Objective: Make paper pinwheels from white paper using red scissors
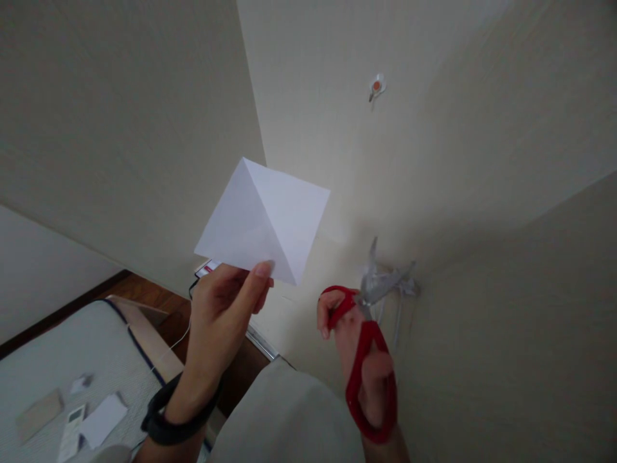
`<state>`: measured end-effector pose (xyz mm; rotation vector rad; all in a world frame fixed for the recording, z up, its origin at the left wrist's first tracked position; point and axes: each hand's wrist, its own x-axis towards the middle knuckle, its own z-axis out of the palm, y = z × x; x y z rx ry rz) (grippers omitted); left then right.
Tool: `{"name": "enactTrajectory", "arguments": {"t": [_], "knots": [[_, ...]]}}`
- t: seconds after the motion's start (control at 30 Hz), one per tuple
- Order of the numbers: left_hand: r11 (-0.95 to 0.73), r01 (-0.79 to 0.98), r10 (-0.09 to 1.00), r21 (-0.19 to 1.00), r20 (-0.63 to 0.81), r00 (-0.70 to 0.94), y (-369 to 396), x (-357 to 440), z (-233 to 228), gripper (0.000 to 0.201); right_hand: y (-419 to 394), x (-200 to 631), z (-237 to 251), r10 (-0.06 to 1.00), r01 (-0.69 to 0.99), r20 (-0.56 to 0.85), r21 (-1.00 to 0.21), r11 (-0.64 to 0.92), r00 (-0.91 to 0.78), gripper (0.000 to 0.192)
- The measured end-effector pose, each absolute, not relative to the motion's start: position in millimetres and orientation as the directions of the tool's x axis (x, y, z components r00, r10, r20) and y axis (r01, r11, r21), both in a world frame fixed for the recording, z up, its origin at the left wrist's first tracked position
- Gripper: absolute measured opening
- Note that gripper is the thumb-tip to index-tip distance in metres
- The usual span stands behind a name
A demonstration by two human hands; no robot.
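Up before cream wall, your left hand pinches folded white paper square by lower edge, thumb over; diagonal crease visible, paper raised. Your right hand closed through red-handled scissors, blades parted. No containers visible.

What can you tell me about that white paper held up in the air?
The paper is a plain white sheet, folded, with a sharp crease running from its top corner down to its lower corner, so two flat faces meet along a ridge. It looks thin and clean, with no cuts visible. It is held up in front of a cream wall, pinched at its lower edge by the left hand. The scissors are apart from it.
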<state>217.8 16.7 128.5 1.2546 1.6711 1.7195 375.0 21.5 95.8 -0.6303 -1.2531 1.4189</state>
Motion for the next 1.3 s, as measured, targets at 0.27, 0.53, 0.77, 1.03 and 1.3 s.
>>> {"name": "enactTrajectory", "arguments": {"t": [0.27,0.53,0.77,1.03,1.3], "knots": [[-0.211,0.397,0.763,0.893,0.404,-0.504,18,223,139,0.026,13,377,94,0.811,-0.153,0.001,-0.982,-0.11,-0.585,0.061],[-0.176,0.452,0.837,0.874,0.375,-0.398,20,221,145,0.026,13,373,97,0.823,-0.124,-0.016,-0.987,-0.105,-0.568,0.062],[-0.13,0.432,0.81,0.893,0.346,-0.473,20,224,146,0.026,18,378,96,0.816,-0.13,0.026,-0.99,-0.061,-0.578,0.057],[-0.139,0.553,0.874,0.822,0.364,-0.323,21,223,150,0.028,18,367,91,0.815,-0.112,0.064,-0.994,-0.002,-0.576,0.059],[-0.163,0.593,0.879,0.789,0.389,-0.277,19,220,149,0.03,20,368,92,0.823,-0.108,0.072,-0.994,0.013,-0.564,0.056]]}}
